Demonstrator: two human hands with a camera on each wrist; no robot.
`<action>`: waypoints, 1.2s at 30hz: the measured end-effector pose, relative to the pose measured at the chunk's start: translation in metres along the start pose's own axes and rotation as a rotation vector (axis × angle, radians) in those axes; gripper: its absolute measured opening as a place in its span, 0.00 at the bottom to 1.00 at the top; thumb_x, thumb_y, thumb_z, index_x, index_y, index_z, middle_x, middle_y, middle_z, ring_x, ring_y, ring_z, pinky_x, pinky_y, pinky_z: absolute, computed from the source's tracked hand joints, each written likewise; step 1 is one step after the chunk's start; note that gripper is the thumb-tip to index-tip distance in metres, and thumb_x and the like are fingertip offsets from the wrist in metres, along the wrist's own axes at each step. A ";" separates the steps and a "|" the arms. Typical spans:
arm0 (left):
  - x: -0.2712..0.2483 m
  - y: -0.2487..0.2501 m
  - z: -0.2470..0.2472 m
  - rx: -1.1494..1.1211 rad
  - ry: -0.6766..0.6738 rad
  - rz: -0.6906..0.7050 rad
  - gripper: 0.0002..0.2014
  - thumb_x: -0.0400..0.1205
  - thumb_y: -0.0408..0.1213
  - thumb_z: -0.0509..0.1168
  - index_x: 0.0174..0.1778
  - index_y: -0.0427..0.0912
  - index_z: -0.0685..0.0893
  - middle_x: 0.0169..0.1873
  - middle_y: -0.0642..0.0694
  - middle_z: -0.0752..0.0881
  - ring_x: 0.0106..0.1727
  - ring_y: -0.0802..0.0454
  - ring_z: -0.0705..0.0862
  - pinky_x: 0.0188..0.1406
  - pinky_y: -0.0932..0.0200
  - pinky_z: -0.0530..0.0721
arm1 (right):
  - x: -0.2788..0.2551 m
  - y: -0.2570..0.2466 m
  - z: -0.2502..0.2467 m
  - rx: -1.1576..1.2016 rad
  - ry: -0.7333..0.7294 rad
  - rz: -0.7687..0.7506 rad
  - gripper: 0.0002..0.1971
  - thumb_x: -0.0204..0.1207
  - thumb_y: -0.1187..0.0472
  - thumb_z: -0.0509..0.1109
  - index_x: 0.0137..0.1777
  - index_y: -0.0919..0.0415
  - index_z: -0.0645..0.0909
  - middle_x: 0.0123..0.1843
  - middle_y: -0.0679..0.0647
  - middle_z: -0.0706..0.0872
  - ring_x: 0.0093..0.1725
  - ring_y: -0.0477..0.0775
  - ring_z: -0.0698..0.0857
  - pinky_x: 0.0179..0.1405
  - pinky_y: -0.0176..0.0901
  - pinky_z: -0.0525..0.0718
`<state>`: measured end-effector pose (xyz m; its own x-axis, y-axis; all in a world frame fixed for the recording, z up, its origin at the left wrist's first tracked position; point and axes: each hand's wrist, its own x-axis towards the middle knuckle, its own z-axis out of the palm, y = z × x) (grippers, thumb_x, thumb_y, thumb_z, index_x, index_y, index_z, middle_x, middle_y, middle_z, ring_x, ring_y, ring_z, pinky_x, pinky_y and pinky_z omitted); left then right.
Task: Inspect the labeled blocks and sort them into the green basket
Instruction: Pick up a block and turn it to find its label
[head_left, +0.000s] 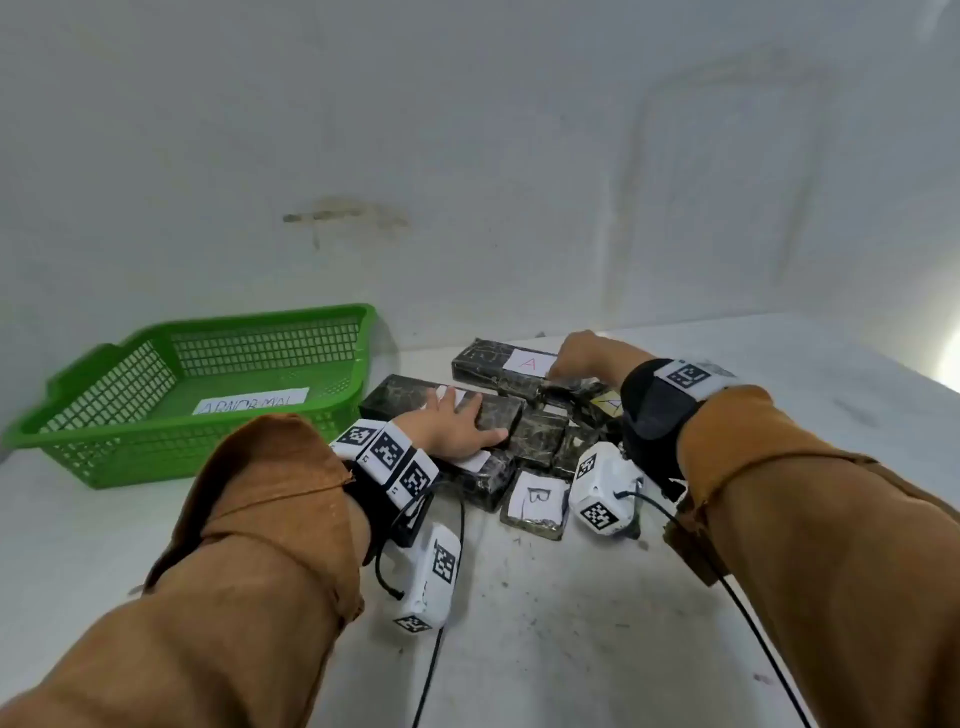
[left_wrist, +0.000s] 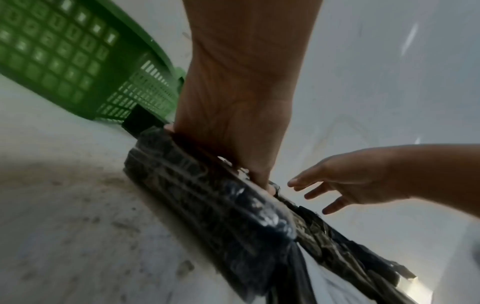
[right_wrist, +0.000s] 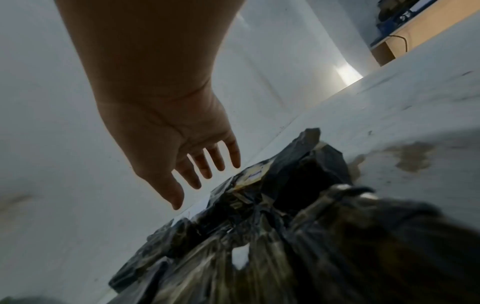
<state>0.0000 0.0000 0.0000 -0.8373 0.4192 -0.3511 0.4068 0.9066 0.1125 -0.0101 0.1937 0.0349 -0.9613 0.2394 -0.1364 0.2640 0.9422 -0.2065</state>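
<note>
A green basket (head_left: 130, 447) with a paper reading ABNORMAL stands at the left; its mesh wall (left_wrist: 64, 61) also shows in the left wrist view. To its right lies a pile of dark marbled blocks with white labels. My left hand (head_left: 457, 423) rests flat on a long block (head_left: 405, 395), fingers over its label and thumb along the near edge; that block (left_wrist: 207, 195) fills the left wrist view. My right hand (head_left: 576, 358) hovers with straight, spread fingers (right_wrist: 202, 174) at the block marked A (head_left: 483, 361), holding nothing. A block marked B (head_left: 535, 501) lies nearest me.
The white table (head_left: 571, 623) is stained and meets a pale wall just behind the pile. A block with a yellowish label (head_left: 605, 405) sits under my right wrist. Cables hang from both wrist cameras. A wooden shelf (right_wrist: 420, 33) stands off to the right.
</note>
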 end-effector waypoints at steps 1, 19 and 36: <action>0.001 0.000 0.002 0.010 -0.015 -0.007 0.41 0.81 0.67 0.46 0.83 0.49 0.38 0.82 0.37 0.36 0.81 0.36 0.32 0.78 0.35 0.41 | 0.005 0.000 0.001 -0.031 -0.012 0.007 0.16 0.79 0.52 0.67 0.38 0.65 0.74 0.54 0.62 0.80 0.53 0.61 0.79 0.48 0.45 0.75; 0.003 0.008 -0.007 0.081 -0.107 -0.051 0.39 0.81 0.68 0.40 0.82 0.52 0.34 0.81 0.39 0.33 0.81 0.37 0.32 0.78 0.36 0.39 | 0.014 0.002 0.006 0.130 0.125 0.147 0.37 0.70 0.56 0.79 0.74 0.65 0.64 0.76 0.66 0.59 0.68 0.72 0.72 0.62 0.56 0.75; -0.014 0.002 -0.026 -0.841 0.454 -0.034 0.45 0.82 0.50 0.64 0.83 0.42 0.39 0.83 0.36 0.52 0.82 0.37 0.55 0.80 0.43 0.58 | -0.067 -0.005 -0.026 0.658 0.587 -0.154 0.18 0.71 0.68 0.70 0.60 0.54 0.77 0.56 0.53 0.81 0.55 0.57 0.80 0.55 0.55 0.80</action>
<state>0.0028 -0.0031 0.0291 -0.9775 0.2106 0.0081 0.1321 0.5824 0.8021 0.0510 0.1788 0.0705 -0.8278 0.3727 0.4193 -0.0535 0.6916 -0.7203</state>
